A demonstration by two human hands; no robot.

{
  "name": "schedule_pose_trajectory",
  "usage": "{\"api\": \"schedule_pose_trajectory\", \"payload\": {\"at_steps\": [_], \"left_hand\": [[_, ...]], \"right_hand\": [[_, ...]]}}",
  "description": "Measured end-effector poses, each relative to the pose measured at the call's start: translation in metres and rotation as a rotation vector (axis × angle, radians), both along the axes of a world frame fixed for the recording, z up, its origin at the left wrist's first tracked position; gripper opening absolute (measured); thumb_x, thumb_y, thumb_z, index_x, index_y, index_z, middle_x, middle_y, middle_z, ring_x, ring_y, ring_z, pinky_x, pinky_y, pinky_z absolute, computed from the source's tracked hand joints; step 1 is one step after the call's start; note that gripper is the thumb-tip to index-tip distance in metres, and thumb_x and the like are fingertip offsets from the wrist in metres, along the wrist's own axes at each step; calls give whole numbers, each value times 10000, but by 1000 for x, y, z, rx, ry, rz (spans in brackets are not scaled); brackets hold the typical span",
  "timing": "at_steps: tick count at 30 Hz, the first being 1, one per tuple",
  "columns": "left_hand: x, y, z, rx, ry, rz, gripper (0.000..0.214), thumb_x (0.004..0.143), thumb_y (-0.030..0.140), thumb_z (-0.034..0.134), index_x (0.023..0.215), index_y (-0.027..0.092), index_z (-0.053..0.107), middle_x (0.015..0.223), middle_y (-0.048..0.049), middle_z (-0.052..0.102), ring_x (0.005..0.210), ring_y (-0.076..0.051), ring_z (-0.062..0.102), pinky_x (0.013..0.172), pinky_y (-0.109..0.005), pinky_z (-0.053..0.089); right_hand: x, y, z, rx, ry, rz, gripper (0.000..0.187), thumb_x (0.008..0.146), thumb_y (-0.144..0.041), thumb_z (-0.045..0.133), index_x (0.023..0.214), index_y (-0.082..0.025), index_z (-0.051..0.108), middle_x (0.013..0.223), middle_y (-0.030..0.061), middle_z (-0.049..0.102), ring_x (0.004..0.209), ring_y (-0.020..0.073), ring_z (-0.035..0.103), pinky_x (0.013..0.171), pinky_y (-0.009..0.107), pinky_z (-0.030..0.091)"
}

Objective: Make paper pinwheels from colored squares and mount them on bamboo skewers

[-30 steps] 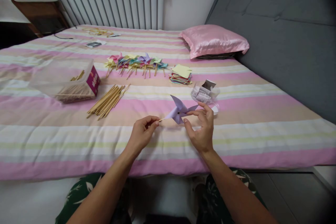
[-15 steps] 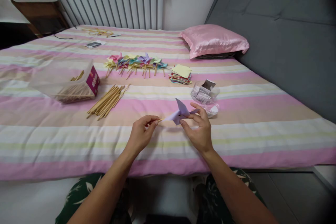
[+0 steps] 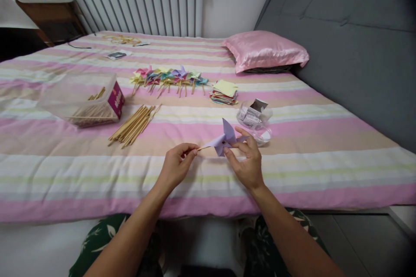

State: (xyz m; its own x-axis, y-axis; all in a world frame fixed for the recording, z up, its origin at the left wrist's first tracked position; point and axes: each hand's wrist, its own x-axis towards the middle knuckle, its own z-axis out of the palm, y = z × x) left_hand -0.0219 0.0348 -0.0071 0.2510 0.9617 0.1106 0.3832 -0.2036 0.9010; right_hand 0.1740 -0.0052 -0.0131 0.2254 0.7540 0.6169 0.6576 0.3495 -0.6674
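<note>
1. The thumb and forefinger of the left hand (image 3: 177, 166) are pinched together on the near end of a thin wooden stick (image 3: 204, 147), which is held almost level above the bed.
2. The fingers (image 3: 242, 143) of the right hand (image 3: 248, 162) are closed on a blade of the lilac paper pinwheel (image 3: 224, 138) at the stick's far end. The pinwheel sits between the two hands, clear of the covers.
3. Just beyond the right hand lies a clear plastic container (image 3: 255, 117) of small packets.
4. To the left, a loose bundle of wooden sticks (image 3: 133, 124) lies beside a clear plastic box (image 3: 81, 97) with more sticks inside.
5. Farther back, a row of coloured pinwheels (image 3: 169, 77) lies next to a stack of coloured paper squares (image 3: 224, 91).
6. All of it rests on a bed (image 3: 292, 160) with a pink, white and yellow striped cover. A pink satin pillow (image 3: 264, 49) lies against the grey headboard (image 3: 341, 30), and a white radiator (image 3: 130, 2) stands behind.
</note>
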Motion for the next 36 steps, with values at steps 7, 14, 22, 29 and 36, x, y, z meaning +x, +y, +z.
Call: {"api": "schedule_pose_trajectory", "payload": {"at_steps": [7,14,22,29,36], "left_hand": [[-1,2,-2,31,3,15,232,805,330,553,890,157,682,796,-57,686,695,-163,571,632,-258,405],[-1,2,-2,2,-46,56,222,794,337,570,874,160,678,772,-44,666,670,-151,550,606,-247,387],[2,-1,3,-138,-226,87,172,771,297,588,828,143,641,683,-7,588,598,-111,492,565,-219,367],[15,-9,1,-343,-547,-8,146,786,279,593,850,149,575,747,-14,609,642,-95,533,647,-220,427],[38,-26,-7,-476,-700,-108,227,767,340,636,818,155,516,719,-33,646,640,-120,594,667,-253,467]], "right_hand": [[-1,-1,1,13,6,-13,99,758,-247,624,825,-176,645,1241,138,521,1141,270,497,947,445,407],[-1,-2,1,20,62,-48,192,757,-276,621,928,-190,613,1219,126,516,1141,271,489,882,436,447],[-3,-1,-3,63,237,-73,449,743,-272,624,1158,-204,467,1188,112,527,925,210,559,799,388,451],[-13,-3,-11,-87,395,37,314,786,-348,597,1043,-186,519,1028,82,581,839,183,564,760,345,448],[-23,-4,-16,-299,431,240,248,815,-372,582,972,-190,647,970,66,665,839,180,596,771,319,462]]}}
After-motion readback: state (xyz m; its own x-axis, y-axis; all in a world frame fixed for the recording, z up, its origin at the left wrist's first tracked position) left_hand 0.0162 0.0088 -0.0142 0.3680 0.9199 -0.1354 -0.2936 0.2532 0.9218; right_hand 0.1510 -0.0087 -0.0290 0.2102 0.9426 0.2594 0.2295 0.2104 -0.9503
